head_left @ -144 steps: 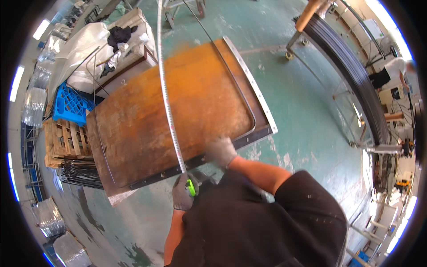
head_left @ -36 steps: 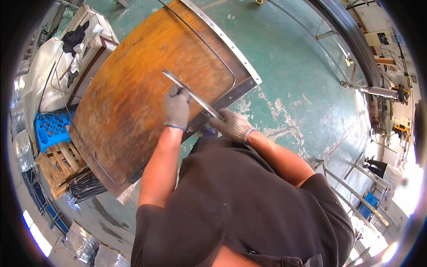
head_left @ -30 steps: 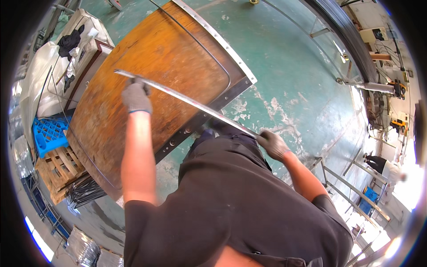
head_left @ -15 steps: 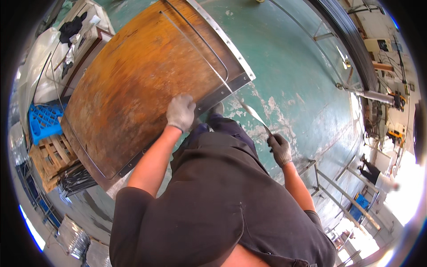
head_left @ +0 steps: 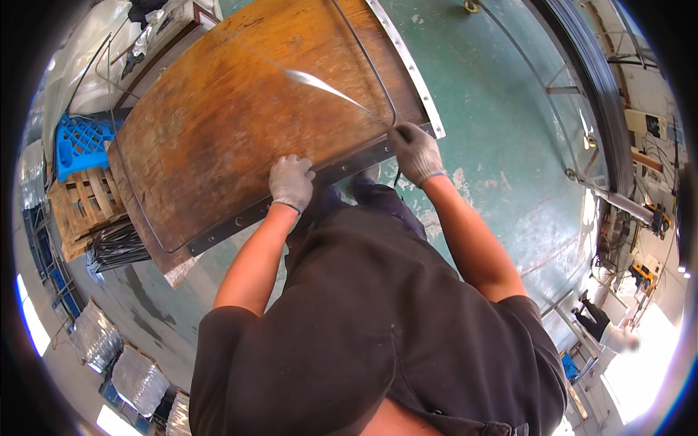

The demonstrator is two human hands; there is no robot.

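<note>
My right hand (head_left: 418, 154), in a grey work glove, is closed round a long thin metal rod (head_left: 327, 86) at the near right corner of a worn brown board (head_left: 211, 109). The rod slants away to the far left over the board, blurred and bright along its middle. Its dark end shows just below my fist. My left hand (head_left: 292, 182), also gloved, rests at the board's near edge with its fingers curled down; what they grip, if anything, is hidden. A bent dark rod frame (head_left: 371, 58) lies on the board, its rounded corner beside my right hand.
Dark drilled metal strip (head_left: 218, 236) edges the board's near side; a pale one (head_left: 407, 62) edges the right. Blue plastic crate (head_left: 83, 145) and wooden pallet (head_left: 87, 207) stand left. Long dark bars (head_left: 592, 87) lie on a rack at right. Another person (head_left: 607, 327) is far right.
My right hand has moved up and left to the board's corner, swinging the rod over the board. My left hand stays near the edge. The view has shifted slightly.
</note>
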